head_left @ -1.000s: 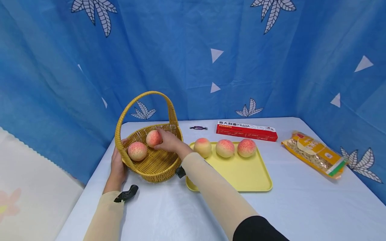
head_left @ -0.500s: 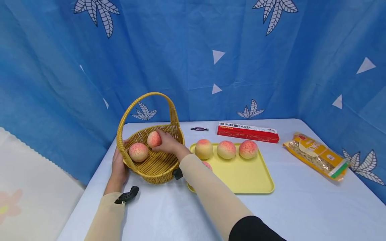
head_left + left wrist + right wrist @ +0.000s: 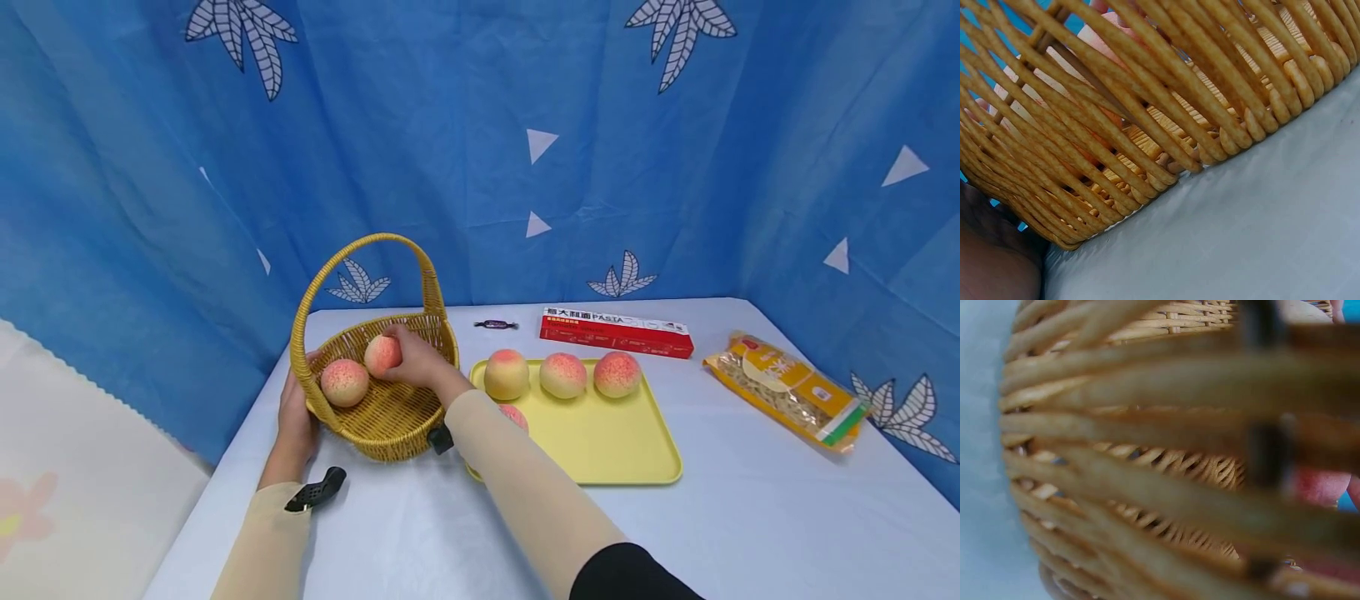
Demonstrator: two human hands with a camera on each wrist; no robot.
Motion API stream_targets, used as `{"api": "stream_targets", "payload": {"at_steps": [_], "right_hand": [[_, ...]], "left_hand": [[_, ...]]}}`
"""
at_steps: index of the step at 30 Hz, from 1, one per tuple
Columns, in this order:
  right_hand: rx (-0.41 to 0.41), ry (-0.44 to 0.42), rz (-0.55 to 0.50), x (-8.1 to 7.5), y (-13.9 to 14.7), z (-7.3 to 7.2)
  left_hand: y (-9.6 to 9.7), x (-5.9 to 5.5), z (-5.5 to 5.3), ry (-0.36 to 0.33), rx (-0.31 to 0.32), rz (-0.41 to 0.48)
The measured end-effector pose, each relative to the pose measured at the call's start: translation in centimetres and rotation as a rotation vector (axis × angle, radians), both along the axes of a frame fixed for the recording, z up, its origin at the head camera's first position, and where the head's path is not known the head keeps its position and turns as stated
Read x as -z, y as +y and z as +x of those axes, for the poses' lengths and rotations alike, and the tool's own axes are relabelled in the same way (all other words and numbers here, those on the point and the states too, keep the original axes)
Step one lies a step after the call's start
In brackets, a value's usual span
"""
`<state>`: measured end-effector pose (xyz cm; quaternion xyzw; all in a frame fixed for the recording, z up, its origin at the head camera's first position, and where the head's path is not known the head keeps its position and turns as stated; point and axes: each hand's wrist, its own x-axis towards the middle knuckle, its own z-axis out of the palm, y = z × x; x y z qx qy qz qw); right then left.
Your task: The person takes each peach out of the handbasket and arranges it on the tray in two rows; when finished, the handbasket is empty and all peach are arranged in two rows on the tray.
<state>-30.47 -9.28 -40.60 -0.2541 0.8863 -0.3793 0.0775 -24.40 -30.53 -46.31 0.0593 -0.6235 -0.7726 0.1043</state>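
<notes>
A yellow wicker basket (image 3: 397, 421) with a tall arched handle stands at the left of the table. Against its left side is my left hand (image 3: 296, 417), holding the rim, with the fingers partly hidden by the handle. My right hand (image 3: 416, 358) reaches in over the right rim and grips a pink-and-cream peach (image 3: 382, 355). To the left of it, a second peach (image 3: 344, 382) lies on the basket floor. The left wrist view looks through the wicker wall (image 3: 1116, 125) from close by. Blurred strands (image 3: 1147, 431) cover most of the right wrist view.
Right of the basket, a yellow tray (image 3: 607, 450) bears several peaches; one peach (image 3: 515, 416) is partly behind the right sleeve. Farther back lie a wrapped candy (image 3: 496, 324) and a red pasta box (image 3: 615, 332). An orange food packet (image 3: 787, 387) rests at the right.
My right hand has lowered the gripped peach slightly inside the basket. As the right forearm shifted, a peach on the tray came into sight beside the sleeve. My left hand stays at the basket.
</notes>
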Motion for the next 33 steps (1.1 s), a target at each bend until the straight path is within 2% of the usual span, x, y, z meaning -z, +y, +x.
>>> {"api": "stream_targets", "payload": {"at_steps": [5, 15, 21, 26, 33], "right_hand": [[0.006, 0.012, -0.007, -0.1, 0.0, 0.0], [0.064, 0.079, 0.080, 0.3, -0.2, 0.0], [0.112, 0.067, 0.107, 0.3, -0.2, 0.4], [0.133, 0.060, 0.086, 0.2, -0.1, 0.8], [0.153, 0.191, 0.115, 0.1, -0.1, 1.1]], "left_hand": [[0.0, 0.0, -0.2, -0.013, -0.009, 0.007], [-0.2, 0.2, -0.2, -0.014, 0.001, -0.011], [0.0, 0.3, -0.2, -0.017, 0.003, 0.005], [0.1, 0.3, -0.1, 0.005, 0.010, 0.014], [0.0, 0.5, -0.1, 0.020, 0.017, 0.012]]}}
